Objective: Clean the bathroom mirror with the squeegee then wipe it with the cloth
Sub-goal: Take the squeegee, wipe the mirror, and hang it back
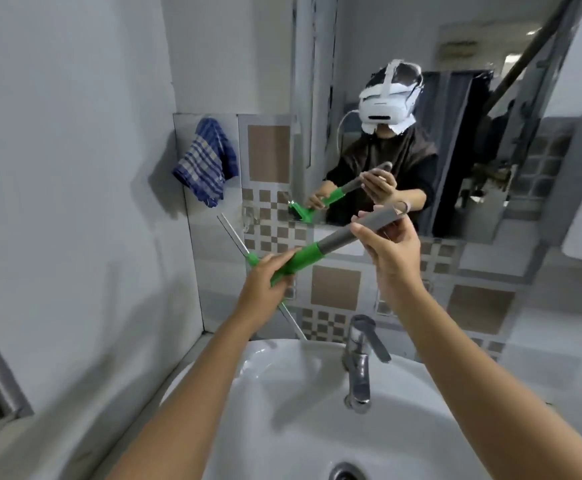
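I hold a squeegee (312,250) with a green neck and a grey handle above the sink, tilted up to the right. My left hand (265,282) grips the green part near the thin blade, which runs from upper left to lower right. My right hand (384,244) holds the grey handle end. The mirror (455,98) hangs on the wall straight ahead, a little behind the squeegee, and shows my reflection. A blue checked cloth (206,161) hangs on the wall to the left of the mirror.
A white sink (282,393) lies below my arms, with a chrome tap (360,362) at its back. Checked tiles (334,289) cover the wall under the mirror. A plain white wall closes the left side.
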Demonstrator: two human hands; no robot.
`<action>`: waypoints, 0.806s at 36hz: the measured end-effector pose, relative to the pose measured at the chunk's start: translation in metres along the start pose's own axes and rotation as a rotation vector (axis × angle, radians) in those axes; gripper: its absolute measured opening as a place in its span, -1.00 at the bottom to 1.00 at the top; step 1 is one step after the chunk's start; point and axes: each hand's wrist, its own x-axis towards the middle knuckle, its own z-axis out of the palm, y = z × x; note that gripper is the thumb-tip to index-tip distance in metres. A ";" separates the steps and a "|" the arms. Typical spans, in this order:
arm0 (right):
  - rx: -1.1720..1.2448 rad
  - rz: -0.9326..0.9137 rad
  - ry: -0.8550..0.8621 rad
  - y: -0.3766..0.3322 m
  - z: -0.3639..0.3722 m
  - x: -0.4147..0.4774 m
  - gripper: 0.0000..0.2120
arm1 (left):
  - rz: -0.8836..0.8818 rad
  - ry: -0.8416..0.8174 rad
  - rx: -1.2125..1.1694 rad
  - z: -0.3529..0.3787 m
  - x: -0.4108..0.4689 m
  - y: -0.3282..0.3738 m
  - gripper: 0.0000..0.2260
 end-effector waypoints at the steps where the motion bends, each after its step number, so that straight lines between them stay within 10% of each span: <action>1: -0.001 -0.003 -0.022 -0.009 -0.014 -0.004 -0.67 | 0.019 -0.029 0.004 0.000 0.000 0.008 -0.52; 19: -1.319 -0.319 -0.419 -0.101 -0.123 -0.026 -0.75 | 0.193 -0.262 0.170 0.019 0.027 0.097 -0.61; 29: -1.407 -0.539 -0.294 -0.102 -0.072 0.010 -0.76 | 0.441 -0.195 0.210 0.015 0.087 0.132 -0.63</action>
